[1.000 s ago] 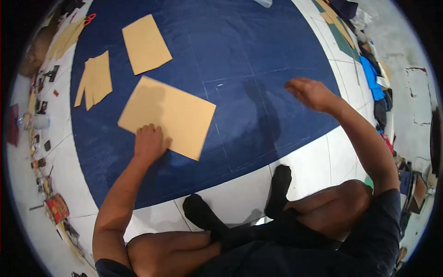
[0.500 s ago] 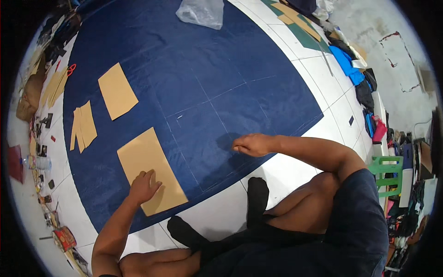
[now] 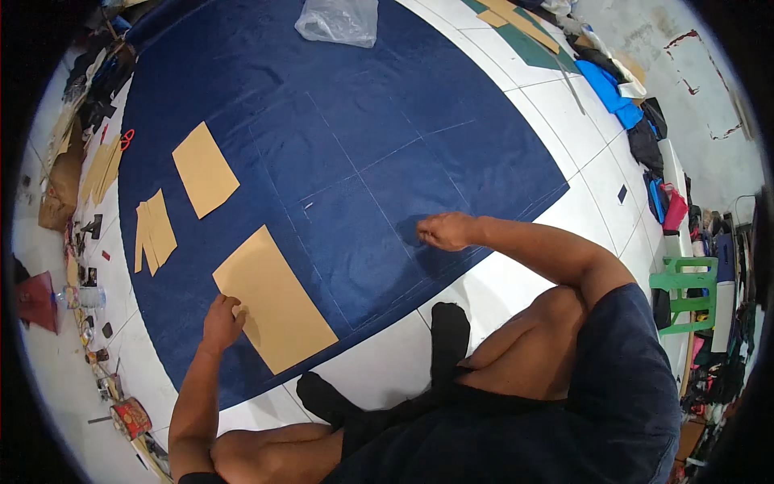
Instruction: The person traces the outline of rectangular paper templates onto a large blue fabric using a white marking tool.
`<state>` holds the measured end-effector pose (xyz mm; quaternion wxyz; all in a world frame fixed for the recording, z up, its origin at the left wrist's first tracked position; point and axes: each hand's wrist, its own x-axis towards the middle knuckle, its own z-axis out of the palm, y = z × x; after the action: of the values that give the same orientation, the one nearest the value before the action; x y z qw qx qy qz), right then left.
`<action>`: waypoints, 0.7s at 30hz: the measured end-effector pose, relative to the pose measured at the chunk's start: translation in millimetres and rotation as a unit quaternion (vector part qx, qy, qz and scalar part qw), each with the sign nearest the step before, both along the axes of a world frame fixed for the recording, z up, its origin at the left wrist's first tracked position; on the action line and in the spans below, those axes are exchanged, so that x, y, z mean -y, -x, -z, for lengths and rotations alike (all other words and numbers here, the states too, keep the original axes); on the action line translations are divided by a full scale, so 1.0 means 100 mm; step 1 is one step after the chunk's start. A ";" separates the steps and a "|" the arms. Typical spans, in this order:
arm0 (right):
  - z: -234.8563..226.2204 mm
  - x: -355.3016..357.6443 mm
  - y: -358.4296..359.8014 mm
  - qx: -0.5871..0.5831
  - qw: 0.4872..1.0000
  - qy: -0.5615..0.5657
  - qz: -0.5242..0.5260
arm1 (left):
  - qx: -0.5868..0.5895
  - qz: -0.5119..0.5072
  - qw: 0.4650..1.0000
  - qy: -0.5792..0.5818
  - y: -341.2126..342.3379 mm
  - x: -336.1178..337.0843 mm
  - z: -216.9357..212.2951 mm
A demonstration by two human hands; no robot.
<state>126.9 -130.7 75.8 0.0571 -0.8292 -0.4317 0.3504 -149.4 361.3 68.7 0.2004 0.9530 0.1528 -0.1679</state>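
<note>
A large tan card pattern piece (image 3: pixel 274 298) lies on dark blue fabric (image 3: pixel 347 266) spread over the floor. My left hand (image 3: pixel 223 321) is at the card's left edge, its fingers loosely bent and the thumb overlapping that edge. Over the fabric to the right hovers my right hand (image 3: pixel 446 231), fingers pinched together; whatever they may hold is hidden. Pale chalk lines cross the fabric between both hands. A small white stick (image 3: pixel 308 207), like chalk, rests among those lines.
Another tan card piece (image 3: pixel 206 171) and narrower card strips (image 3: pixel 156 230) lie to the left. Red-handled scissors (image 3: pixel 126 139) sit by the fabric's left edge. A clear plastic bag (image 3: pixel 339 22) is at the far side, and a green plastic stool (image 3: pixel 685 294) stands at right.
My left hand has slid off the card's middle to its left edge. The card has shifted slightly right, nearer the chalk lines. My right hand stays pinched, and the view has turned a little.
</note>
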 end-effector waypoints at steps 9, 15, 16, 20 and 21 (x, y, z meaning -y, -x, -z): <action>-0.19 0.02 -0.36 0.055 0.996 0.019 0.073 | 0.033 -0.001 0.999 -0.036 0.06 -0.50 0.05; -0.24 0.15 -0.53 0.102 0.988 0.024 0.118 | 0.097 -0.026 0.994 -0.031 0.12 -0.67 -0.32; -0.25 0.16 -0.53 0.104 0.987 0.024 0.121 | 0.075 -0.036 0.996 -0.039 0.15 -0.73 -0.44; -0.25 -0.02 -0.57 0.098 0.985 -0.014 0.140 | -0.023 0.004 0.989 -0.145 0.50 -1.08 -0.77; -0.21 -0.04 -0.60 0.088 0.984 -0.026 0.150 | -0.045 0.052 0.983 -0.173 0.57 -1.09 -0.79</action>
<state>187.1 -127.2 97.0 0.0922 -0.9102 -0.3150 0.2525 -206.4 470.1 147.6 0.0164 0.9715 0.1383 -0.1916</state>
